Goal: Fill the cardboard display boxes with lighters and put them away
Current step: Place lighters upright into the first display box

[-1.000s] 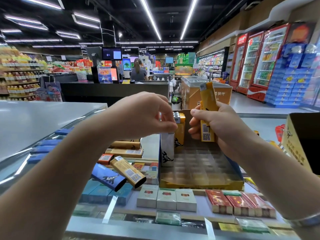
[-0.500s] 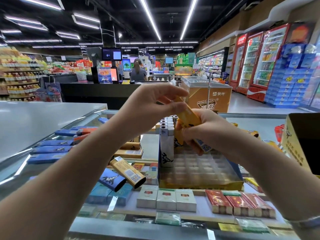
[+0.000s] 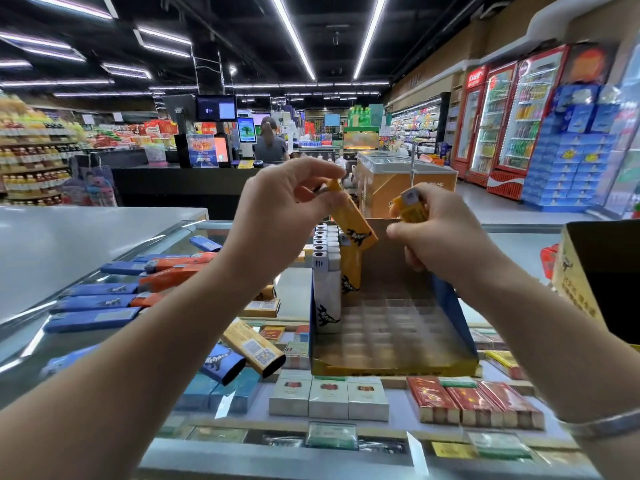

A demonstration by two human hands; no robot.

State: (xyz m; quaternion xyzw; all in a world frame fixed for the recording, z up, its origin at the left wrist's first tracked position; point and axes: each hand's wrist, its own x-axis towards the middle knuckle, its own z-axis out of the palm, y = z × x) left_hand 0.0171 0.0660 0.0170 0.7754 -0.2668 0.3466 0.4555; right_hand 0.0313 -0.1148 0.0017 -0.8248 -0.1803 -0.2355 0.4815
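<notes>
An open cardboard display box (image 3: 391,367) with a gridded clear insert sits on the glass counter in front of me. A row of white lighters (image 3: 326,271) and some yellow ones stand along its left side. My left hand (image 3: 280,206) pinches a yellow lighter (image 3: 353,223) by its top, tilted over the box's back left corner. My right hand (image 3: 446,226) grips another yellow lighter (image 3: 410,206) above the box's back wall.
Loose blue and orange lighters (image 3: 138,282) lie on the glass at left. A blue lighter (image 3: 221,363) and a yellow one (image 3: 254,348) lie near the box's front left. Another yellow cardboard box (image 3: 581,289) stands at right. Cigarette packs (image 3: 329,396) fill the case below.
My hands have come apart: the left hand now holds one yellow lighter taken from the right hand's bunch and tilts it toward the box. The right hand keeps another.
</notes>
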